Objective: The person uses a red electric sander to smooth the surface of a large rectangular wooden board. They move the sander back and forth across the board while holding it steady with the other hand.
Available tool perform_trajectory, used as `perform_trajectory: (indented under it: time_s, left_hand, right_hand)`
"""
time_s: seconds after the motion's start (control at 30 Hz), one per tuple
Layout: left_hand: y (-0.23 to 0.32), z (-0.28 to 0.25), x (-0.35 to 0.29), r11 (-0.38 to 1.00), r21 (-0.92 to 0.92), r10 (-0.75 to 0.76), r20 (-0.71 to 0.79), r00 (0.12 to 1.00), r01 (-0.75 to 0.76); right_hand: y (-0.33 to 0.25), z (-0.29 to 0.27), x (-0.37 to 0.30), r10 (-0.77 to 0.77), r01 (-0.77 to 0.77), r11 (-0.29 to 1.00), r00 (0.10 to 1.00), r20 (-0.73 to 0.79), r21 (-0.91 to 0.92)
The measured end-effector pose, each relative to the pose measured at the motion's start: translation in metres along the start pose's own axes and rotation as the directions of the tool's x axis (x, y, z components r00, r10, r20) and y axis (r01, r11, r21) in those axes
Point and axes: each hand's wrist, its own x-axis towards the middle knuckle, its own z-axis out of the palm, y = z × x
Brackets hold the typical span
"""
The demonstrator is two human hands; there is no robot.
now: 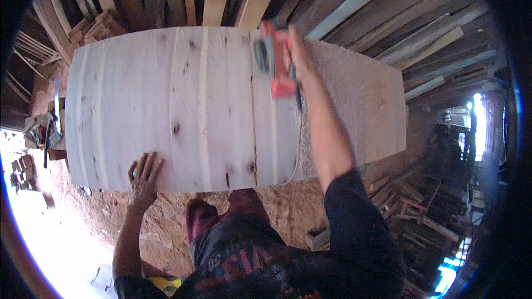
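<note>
A wide panel of pale joined boards (133, 94), marked with dark knots and a long dark seam, lies in front of me. My right hand (298, 52) is wrapped round a red and black electric planer (281, 75) at the panel's far edge, right of the middle. Motion blurs the planer somewhat, and its underside is hidden. Its cord (300, 155) trails across the panel to the near edge. Fingers spread, my left hand (145, 180) rests on the panel's near edge, left of the middle. Right of the planer the panel surface (366, 105) looks rougher and browner.
Long planks (426, 33) lean and lie stacked behind the panel. Several small tools (52, 133) sit on a support at the left end. Wood offcuts (407, 202) are piled at the lower right. Shavings cover the ground (166, 227) around my legs.
</note>
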Motion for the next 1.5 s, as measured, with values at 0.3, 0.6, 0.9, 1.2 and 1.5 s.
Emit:
perform_trajectory:
  time_s: [0.3, 0.6, 0.9, 1.2, 1.5]
  left_hand:
    - [0.024, -0.04, 0.017, 0.968, -0.214, -0.093, 0.179, 0.98, 0.131]
    - [0.15, 0.018, 0.197, 0.965, -0.249, -0.093, -0.051, 0.994, 0.077]
    - [0.178, 0.005, 0.213, 0.961, -0.231, -0.175, -0.082, 0.981, 0.153]
    - [0.18, 0.003, 0.212, 0.96, -0.223, -0.187, -0.073, 0.98, 0.167]
    - [0.18, 0.007, 0.216, 0.956, -0.243, -0.188, -0.076, 0.979, 0.165]
  right_hand:
    - [0.092, -0.053, -0.201, 0.09, -0.09, 0.996, 0.996, -0.028, -0.019]
    - [0.138, -0.073, -0.372, 0.366, -0.374, 0.927, 0.907, -0.208, 0.001]
    - [0.058, -0.073, -0.083, 0.191, -0.191, 0.982, 0.982, 0.014, 0.007]
    - [0.011, -0.063, 0.02, 0.022, -0.023, 0.999, 1.0, 0.006, 0.032]
    - [0.122, -0.057, -0.335, 0.35, -0.349, 0.936, 0.913, -0.207, 0.043]
